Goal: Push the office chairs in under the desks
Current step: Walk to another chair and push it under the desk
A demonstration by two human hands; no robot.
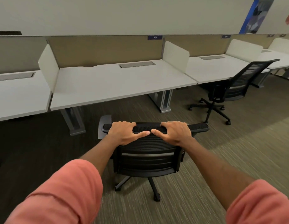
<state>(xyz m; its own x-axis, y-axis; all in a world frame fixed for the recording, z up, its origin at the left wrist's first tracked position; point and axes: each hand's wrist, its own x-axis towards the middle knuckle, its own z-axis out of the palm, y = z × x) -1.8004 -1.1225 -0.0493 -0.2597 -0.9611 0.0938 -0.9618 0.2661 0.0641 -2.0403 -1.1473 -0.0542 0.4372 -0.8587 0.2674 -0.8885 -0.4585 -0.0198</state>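
Behind worktop 305 [121,84], well short of its front edge, stands the chair [147,159] I am holding, with bare carpet [205,183] between its back and the worktop's legs, so this one is not yet under. Both hands are wrapped over the top rail of its backrest: my left hand [124,132] and my right hand [173,133] each have a closed grip on the rail, fingers curled over the far side and the thumb tips nearly meeting at the middle. To the right of worktop 305, a second chair [234,88] sits with its seat partly under the neighbouring worktop [221,68], turned at an angle; I judge it may want straightening. So the task looks near its start, with at least this chair left to push. The backrest is black perforated mesh over horizontal slats, with a pale band across its lower part, on a five-spoke base with castors, which should roll easily on the short, striped carpet. Worktop 305 is smooth, off-white and flat, with a grey cable hatch [136,64] at the back, rounded white side screens and a tan fabric panel behind.
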